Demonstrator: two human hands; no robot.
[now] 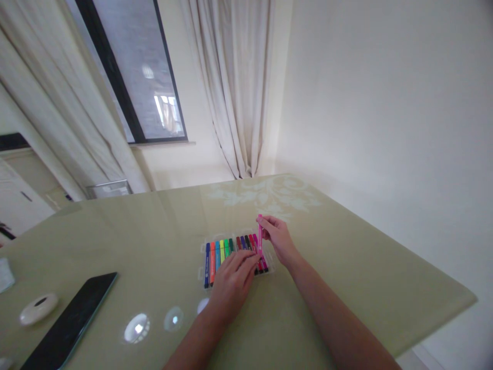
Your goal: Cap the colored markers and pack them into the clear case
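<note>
A pink marker (260,236) stands nearly upright above the right side of a clear plastic marker case (202,273). Its upper part is pinched between the thumb and fingers of my right hand (278,237). My left hand (233,280) reaches across the case from the front, its fingertips brought together at the marker's lower end. On the left side of the case lie blue, orange, yellow and green markers (222,252) in a row. Dark, red and magenta markers (246,241) fill the right side. My left hand hides the middle of the case and parts of several markers.
The case lies on a glossy greenish table (162,241). A black phone-like slab (73,318) and a white oval object (38,309) lie at the left. A white wall (385,128) borders the table's right side; curtains (239,92) hang beyond the far edge.
</note>
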